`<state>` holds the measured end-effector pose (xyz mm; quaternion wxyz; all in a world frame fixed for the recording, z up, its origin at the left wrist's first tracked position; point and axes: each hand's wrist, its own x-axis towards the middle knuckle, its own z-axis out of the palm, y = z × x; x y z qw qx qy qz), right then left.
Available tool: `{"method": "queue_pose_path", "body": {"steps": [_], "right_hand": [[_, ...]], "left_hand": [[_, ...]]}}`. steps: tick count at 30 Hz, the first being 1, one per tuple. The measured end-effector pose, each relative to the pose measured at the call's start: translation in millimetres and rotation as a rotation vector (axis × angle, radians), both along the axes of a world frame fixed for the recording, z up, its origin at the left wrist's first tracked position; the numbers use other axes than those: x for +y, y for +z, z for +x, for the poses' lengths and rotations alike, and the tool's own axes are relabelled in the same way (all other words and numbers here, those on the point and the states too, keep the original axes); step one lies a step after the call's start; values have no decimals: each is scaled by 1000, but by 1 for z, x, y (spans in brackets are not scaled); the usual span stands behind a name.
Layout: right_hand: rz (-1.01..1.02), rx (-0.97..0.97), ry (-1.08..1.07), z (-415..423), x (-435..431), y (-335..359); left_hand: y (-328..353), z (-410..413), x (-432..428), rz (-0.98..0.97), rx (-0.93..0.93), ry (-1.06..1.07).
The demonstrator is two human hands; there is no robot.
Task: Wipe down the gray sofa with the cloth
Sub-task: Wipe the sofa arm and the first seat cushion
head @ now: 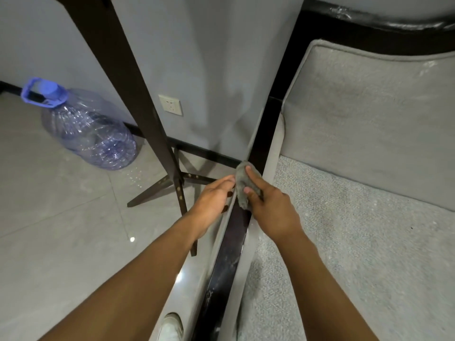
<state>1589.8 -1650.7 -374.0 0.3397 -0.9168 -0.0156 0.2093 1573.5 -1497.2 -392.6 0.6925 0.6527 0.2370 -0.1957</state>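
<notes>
The gray sofa's [369, 217] cushions look unwiped and its dark armrest [229, 254] shows dusty streaks, so most of the work likely remains. The left hand [214, 200] rests loosely against the armrest's outer side. The right hand [275, 212] grips the bunched cloth [242, 183], pressing it onto the armrest top.

Both forearms reach forward — left hand [214, 200] open, fingers [227, 179] loosely extended, right hand [273, 212] pinching the cloth [241, 178].
</notes>
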Motion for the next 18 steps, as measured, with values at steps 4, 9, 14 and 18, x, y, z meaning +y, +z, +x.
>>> {"method": "queue_pose_path", "body": {"steps": [4,9,14,18], "right_hand": [[49,-13,66,-56,-6,1],[58,-7,46,-71,-12,1],[104,25,57,-104,-11,1],[193,105,52,-168,-6,8]], "left_hand": [[4,-12,-1,-29,-43,-59],[6,-32,-7,-8,-84,-5],[5,-60,-2,-28,-106,25],[5,-84,0,21,-79,28]]}}
